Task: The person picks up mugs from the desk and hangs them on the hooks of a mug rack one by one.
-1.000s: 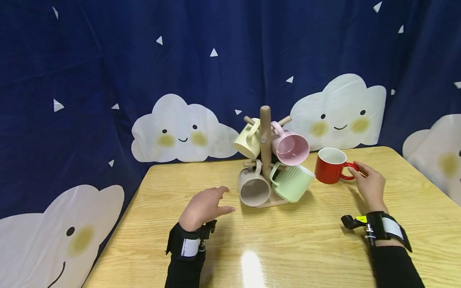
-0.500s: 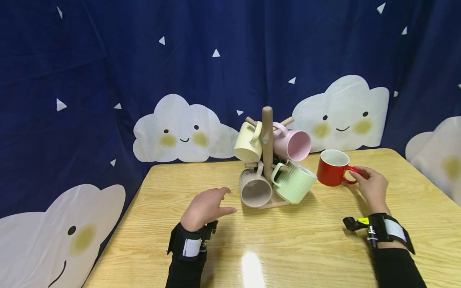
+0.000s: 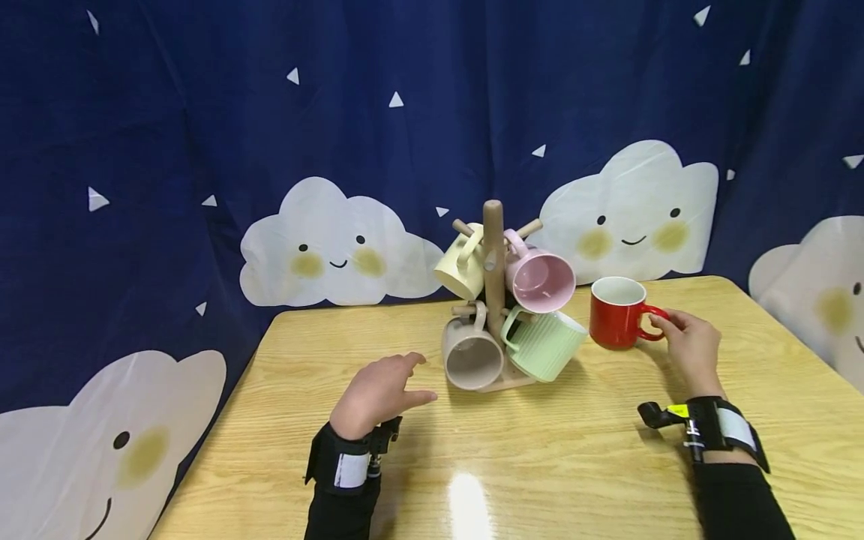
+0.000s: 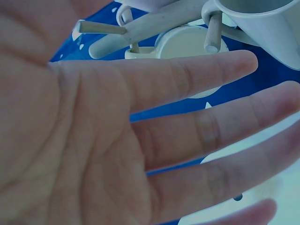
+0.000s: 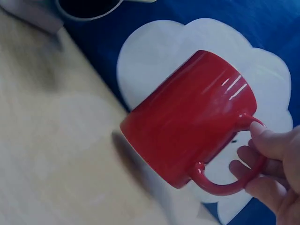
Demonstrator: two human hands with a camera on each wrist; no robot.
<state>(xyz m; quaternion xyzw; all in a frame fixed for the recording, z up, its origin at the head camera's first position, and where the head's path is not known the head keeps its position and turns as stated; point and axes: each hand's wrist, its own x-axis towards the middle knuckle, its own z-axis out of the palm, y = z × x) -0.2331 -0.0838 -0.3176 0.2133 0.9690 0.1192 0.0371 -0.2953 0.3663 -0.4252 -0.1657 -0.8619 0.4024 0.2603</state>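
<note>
My right hand (image 3: 693,346) pinches the handle of a red mug (image 3: 614,319), thumb and fingers around the handle in the right wrist view. The mug is upright with a white inside, at the back right of the table. My left hand (image 3: 379,391) has its fingers extended and holds nothing; its palm (image 4: 98,136) shows in the left wrist view. Just right of it stands a wooden mug tree (image 3: 494,262). On its pegs hang a beige mug (image 3: 474,360), a pale yellow mug (image 3: 460,268), a pink mug (image 3: 540,279) and a ribbed green mug (image 3: 545,345).
The wooden table (image 3: 574,465) ends at a dark blue curtain (image 3: 378,45) printed with white clouds and triangles. The green mug hangs close to the left of the red one. Free pegs, such as one end (image 4: 101,28), jut from the mug tree.
The view sways slightly between frames. Both hands keep nearly the same place, the right still at the red mug's handle. The upper mugs on the tree look slightly tilted differently from half a second ago.
</note>
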